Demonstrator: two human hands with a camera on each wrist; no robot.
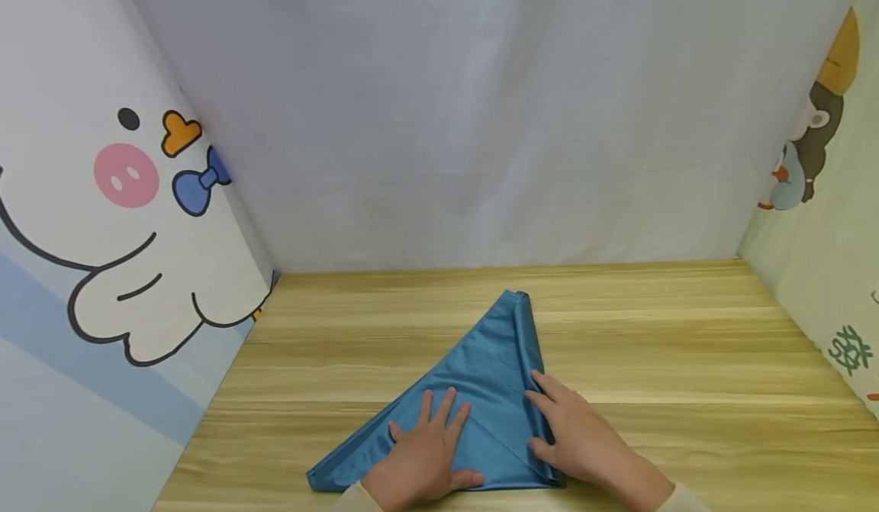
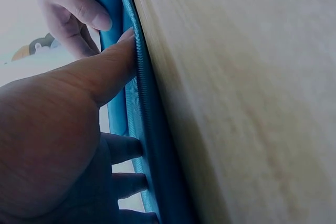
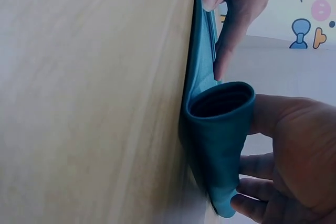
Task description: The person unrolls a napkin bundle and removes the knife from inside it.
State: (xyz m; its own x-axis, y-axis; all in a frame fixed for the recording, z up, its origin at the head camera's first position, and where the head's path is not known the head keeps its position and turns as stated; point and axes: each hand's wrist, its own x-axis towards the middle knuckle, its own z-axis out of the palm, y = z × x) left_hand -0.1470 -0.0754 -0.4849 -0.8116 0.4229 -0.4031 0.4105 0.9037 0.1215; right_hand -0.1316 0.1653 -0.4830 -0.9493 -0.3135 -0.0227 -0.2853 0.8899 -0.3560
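Hands rest unclenched, left hand (image 1: 420,452) on cloth (image 1: 486,387), right hand (image 1: 582,431) against its roll (image 1: 526,335), green character (image 1: 850,349) on wall (image 1: 820,279).

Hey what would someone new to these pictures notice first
Probably the shiny blue cloth, folded into a rough triangle near the front of the wooden table, with a rolled edge on its right. Next, the left hand spread on the cloth and the right hand on the rolled edge. Then the big white cartoon figure on the left wall.
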